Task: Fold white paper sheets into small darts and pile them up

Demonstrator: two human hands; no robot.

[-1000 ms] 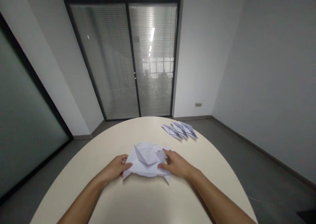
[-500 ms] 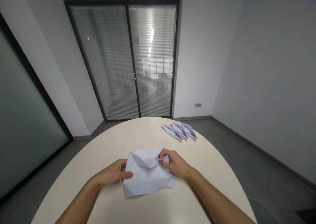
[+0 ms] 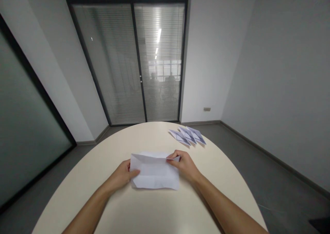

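A creased white sheet of paper (image 3: 154, 173) is held between my hands, just over the near middle of the table. Its upper part is bent over along a horizontal fold. My left hand (image 3: 123, 174) grips the left edge, thumb on top and the other fingers behind the paper. At the upper right corner, my right hand (image 3: 184, 164) pinches the folded edge between thumb and fingers. Beyond it, toward the table's far right edge, lie three folded paper pieces (image 3: 187, 135), overlapping in a row.
The round cream table (image 3: 144, 213) has a curved edge on both sides and at the back. Behind it stand glass doors with blinds (image 3: 160, 99). A wall socket (image 3: 207, 109) sits low on the back wall.
The paper's top flap, crumpled before, now lies straighter across the sheet. Both hands have moved slightly up, away from me, still holding the paper.
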